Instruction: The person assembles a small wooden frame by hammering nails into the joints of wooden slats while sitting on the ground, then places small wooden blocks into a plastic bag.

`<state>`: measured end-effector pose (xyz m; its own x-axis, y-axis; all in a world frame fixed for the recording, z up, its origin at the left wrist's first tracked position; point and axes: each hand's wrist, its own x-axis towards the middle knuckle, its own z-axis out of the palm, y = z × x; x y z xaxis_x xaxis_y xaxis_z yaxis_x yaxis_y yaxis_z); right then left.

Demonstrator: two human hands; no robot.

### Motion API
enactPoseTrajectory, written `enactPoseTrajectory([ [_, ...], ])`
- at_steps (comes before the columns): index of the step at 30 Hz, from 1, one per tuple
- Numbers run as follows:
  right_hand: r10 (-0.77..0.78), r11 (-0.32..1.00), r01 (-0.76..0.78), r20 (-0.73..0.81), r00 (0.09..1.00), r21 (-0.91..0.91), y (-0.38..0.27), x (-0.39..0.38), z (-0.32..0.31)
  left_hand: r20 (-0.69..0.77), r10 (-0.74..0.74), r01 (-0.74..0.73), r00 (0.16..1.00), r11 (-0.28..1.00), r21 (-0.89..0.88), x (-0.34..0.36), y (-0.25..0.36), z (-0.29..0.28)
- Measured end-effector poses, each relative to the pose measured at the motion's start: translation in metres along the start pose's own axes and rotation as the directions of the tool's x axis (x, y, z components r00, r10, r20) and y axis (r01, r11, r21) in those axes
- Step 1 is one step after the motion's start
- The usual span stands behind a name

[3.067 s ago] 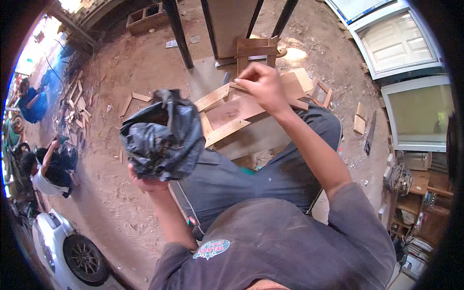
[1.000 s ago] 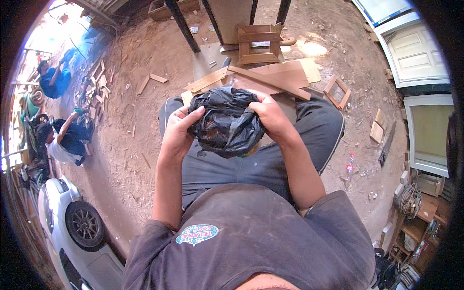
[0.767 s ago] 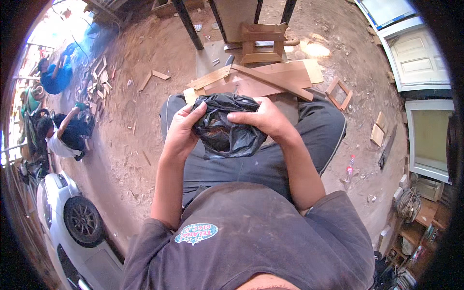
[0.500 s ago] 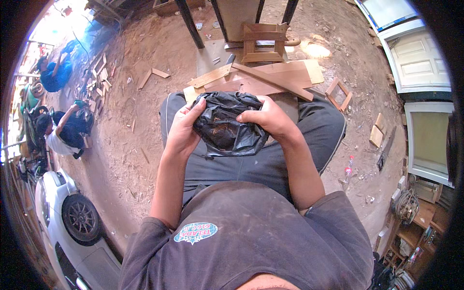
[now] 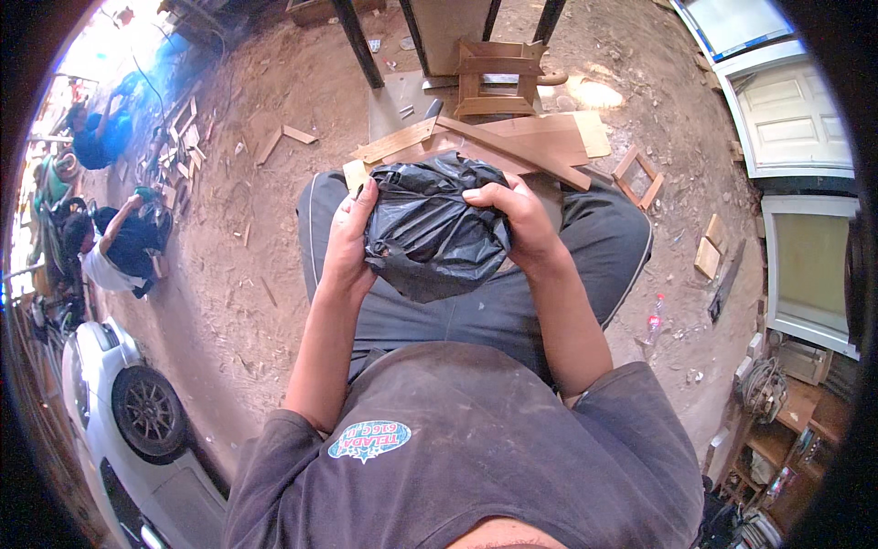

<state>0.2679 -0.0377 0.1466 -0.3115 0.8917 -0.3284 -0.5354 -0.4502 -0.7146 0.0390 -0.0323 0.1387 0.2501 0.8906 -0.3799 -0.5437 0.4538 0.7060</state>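
Observation:
A crumpled black plastic bag (image 5: 437, 229) is held up over my lap between both hands. My left hand (image 5: 352, 233) grips its left side, thumb on the near face and fingers behind. On the other side, my right hand (image 5: 521, 220) pinches the upper right part with its thumb across the front. The bag's contents are hidden by the plastic. Just beyond it, a wide wooden board (image 5: 512, 142) lies on the ground, with a narrow wooden strip (image 5: 517, 156) resting slantwise across it.
A small wooden frame (image 5: 498, 80) stands beyond the boards, beside dark metal legs (image 5: 357, 41). To the right lie another wooden frame (image 5: 637, 177), a handsaw (image 5: 727, 284) and a plastic bottle (image 5: 656, 320). Two people crouch at the far left, above a silver car (image 5: 169, 485).
The bag's opening, which showed brown material inside, is now covered by folded plastic. Both hands keep their grip, and the bag is turned slightly.

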Motion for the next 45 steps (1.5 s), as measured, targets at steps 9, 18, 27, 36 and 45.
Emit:
enactPoseTrajectory([
  [9,-0.160,0.968,0.152,-0.021,0.987,-0.200,0.000,0.004,-0.024,0.113,-0.060,0.053,0.992,0.997,0.059,-0.003,0.003,-0.004],
  [18,-0.419,0.693,0.222,-0.133,0.898,-0.685,0.015,0.019,-0.022,-0.020,0.043,-0.042,0.999,0.998,0.037,0.017,-0.010,-0.016],
  [27,-0.428,0.629,0.118,-0.216,0.878,-0.769,0.018,0.018,-0.011,0.055,0.023,-0.015,0.998,0.990,-0.137,0.022,-0.013,0.004],
  [36,-0.203,0.935,0.272,-0.283,0.937,0.229,0.009,0.022,-0.017,0.228,-0.060,0.167,0.972,0.858,-0.486,0.039,-0.020,-0.007],
  [45,-0.002,0.740,0.103,-0.151,0.989,0.664,0.009,0.026,-0.029,0.429,0.029,0.303,0.903,0.666,-0.682,0.068,-0.036,-0.019],
])
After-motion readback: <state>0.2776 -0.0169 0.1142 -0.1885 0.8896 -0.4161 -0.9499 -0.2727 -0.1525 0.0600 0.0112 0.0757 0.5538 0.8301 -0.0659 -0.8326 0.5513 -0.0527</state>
